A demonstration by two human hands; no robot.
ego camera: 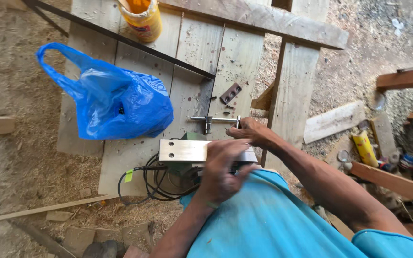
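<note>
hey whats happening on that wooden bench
A person in a blue shirt bends over a power tool with a flat metal base on a plank workbench. The left hand rests on the base; the right hand grips a T-handled metal wrench. A blue plastic bag lies beside it.

blue plastic bag (pixel 113 102), yellow glue bottle (pixel 142 18), black cable (pixel 151 184), silver metal plate (pixel 183 150)

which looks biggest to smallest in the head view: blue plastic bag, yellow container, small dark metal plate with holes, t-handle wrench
1. blue plastic bag, by far the largest
2. yellow container, partly cut off by the frame's top edge
3. T-handle wrench
4. small dark metal plate, smallest

All lie on the same plank bench, so nearness hardly skews this.
</note>
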